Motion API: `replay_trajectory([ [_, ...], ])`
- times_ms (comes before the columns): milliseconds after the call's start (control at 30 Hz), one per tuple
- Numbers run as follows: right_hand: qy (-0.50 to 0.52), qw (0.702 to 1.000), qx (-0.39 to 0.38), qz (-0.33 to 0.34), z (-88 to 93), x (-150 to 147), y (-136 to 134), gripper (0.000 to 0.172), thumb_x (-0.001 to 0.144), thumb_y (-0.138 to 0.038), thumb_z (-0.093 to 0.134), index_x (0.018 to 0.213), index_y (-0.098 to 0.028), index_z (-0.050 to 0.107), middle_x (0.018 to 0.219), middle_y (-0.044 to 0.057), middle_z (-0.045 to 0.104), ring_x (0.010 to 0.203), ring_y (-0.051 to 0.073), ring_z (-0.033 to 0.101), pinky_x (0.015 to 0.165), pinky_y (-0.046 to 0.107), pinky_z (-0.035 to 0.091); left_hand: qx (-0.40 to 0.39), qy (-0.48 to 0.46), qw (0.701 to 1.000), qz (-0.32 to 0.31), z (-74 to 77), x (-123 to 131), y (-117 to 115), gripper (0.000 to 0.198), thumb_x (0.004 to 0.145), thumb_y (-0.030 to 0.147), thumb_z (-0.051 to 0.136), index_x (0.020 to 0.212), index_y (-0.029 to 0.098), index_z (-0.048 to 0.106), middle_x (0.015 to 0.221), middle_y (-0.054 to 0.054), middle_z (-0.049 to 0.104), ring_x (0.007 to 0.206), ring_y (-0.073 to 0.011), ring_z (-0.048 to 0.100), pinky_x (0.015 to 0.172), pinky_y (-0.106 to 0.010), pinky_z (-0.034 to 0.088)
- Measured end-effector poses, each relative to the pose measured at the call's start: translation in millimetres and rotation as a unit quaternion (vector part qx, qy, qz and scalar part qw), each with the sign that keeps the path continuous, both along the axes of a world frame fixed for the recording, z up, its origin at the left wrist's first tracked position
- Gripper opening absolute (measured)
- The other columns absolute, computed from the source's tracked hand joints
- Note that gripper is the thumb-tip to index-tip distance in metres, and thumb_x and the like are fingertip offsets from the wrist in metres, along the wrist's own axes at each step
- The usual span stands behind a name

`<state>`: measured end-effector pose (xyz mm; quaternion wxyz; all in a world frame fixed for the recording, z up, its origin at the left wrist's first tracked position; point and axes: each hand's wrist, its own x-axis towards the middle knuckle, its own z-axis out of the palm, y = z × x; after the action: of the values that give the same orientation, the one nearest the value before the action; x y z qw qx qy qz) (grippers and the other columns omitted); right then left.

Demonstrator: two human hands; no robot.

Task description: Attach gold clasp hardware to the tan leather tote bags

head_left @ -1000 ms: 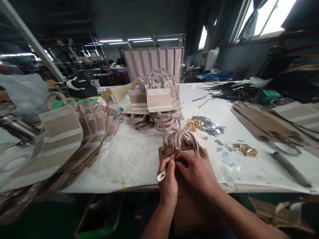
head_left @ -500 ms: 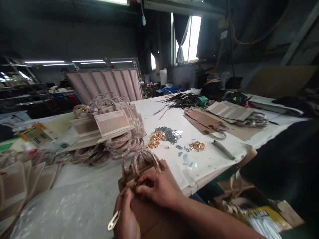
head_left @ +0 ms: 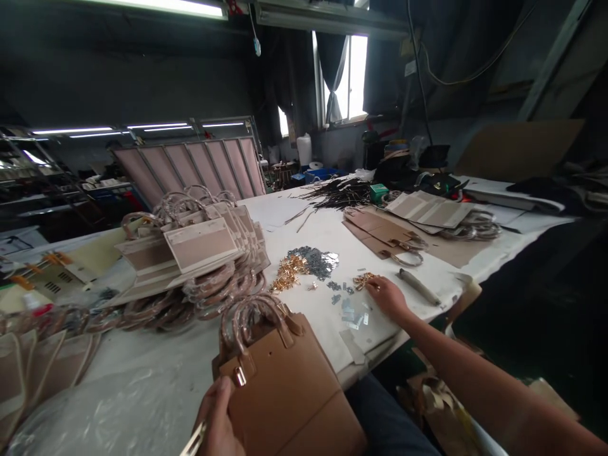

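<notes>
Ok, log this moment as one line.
left hand: holding brown bag, metal strip | right hand: at smaller gold pile | larger gold pile: beside gray pieces

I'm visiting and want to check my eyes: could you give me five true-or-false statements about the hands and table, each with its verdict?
1. The right hand is at the smaller gold pile. True.
2. The left hand is clear of the brown bag. False: its thumb is on the bag.
3. The larger gold pile lies beside the grey pile. True.
4. The rod is on the floor. False: it lies on the table.
5. Clear plastic lies left of the bag. True.
</notes>
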<state>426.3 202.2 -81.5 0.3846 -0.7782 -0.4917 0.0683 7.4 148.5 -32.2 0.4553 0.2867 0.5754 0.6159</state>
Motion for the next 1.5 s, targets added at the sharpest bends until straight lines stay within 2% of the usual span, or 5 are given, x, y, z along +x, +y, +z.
replay_trajectory([
  [300, -0.074, 0.995, -0.019, 0.058, -20.7, -2, -9, 0.022, 0.099, -0.026, 0.058, 0.104, -0.029, 0.078, 0.131, 0.001, 0.069, 0.101, 0.022, 0.067, 0.073, 0.031, 0.043, 0.083, 0.240, 0.967, -0.026, 10.6, -24, -13, 0.094, 0.062, 0.057, 0.092, 0.142, 0.025, 0.056, 0.145, -0.013, 0.063, 0.127, -0.0402, 0.062, 0.105, -0.059, 0.054],
  [600, 0.055, 0.993, 0.071, 0.083, -5.2, -13, -25, 0.039, 0.085, -0.050, 0.066, 0.111, -0.022, 0.074, 0.087, 0.003, 0.070, 0.072, 0.022, 0.063, 0.069, 0.034, 0.053, 0.386, 0.584, 0.697, -0.154, 76.4, 4, -7, 0.032, 0.099, 0.019, 0.064, 0.131, 0.026, 0.064, 0.129, -0.007, 0.069, 0.121, -0.0238, 0.064, 0.107, -0.041, 0.055],
  [900, 0.438, 0.868, 0.040, 0.232, 50.0, -142, -76, 0.058, 0.080, -0.069, 0.086, 0.103, -0.017, 0.074, 0.065, 0.004, 0.069, 0.058, 0.019, 0.063, 0.056, 0.028, 0.052, 0.280, 0.713, 0.491, -0.415, 94.2, 48, 75, 0.022, 0.100, 0.023, 0.063, 0.120, 0.021, 0.071, 0.130, -0.007, 0.074, 0.133, -0.0313, 0.059, 0.126, -0.062, 0.033],
  [1300, 0.334, 0.869, 0.130, 0.341, 19.2, -213, -66, 0.028, 0.102, -0.046, 0.069, 0.113, -0.024, 0.081, 0.097, 0.006, 0.071, 0.078, 0.021, 0.066, 0.071, 0.032, 0.055, 0.263, 0.689, 0.457, -0.496, 115.5, 74, 84, 0.012, 0.093, 0.021, 0.067, 0.094, 0.022, 0.079, 0.102, -0.007, 0.077, 0.108, -0.0281, 0.068, 0.101, -0.043, 0.048],
  [1500, 0.232, 0.884, 0.259, 0.311, 20.0, -219, -66, 0.019, 0.108, -0.033, 0.065, 0.118, -0.030, 0.081, 0.097, 0.006, 0.068, 0.088, 0.022, 0.067, 0.077, 0.030, 0.055, 0.052, 0.500, 0.697, -0.512, 110.7, 88, 80, 0.041, 0.082, 0.032, 0.076, 0.120, 0.018, 0.078, 0.091, -0.006, 0.081, 0.083, -0.0256, 0.074, 0.072, -0.034, 0.053],
])
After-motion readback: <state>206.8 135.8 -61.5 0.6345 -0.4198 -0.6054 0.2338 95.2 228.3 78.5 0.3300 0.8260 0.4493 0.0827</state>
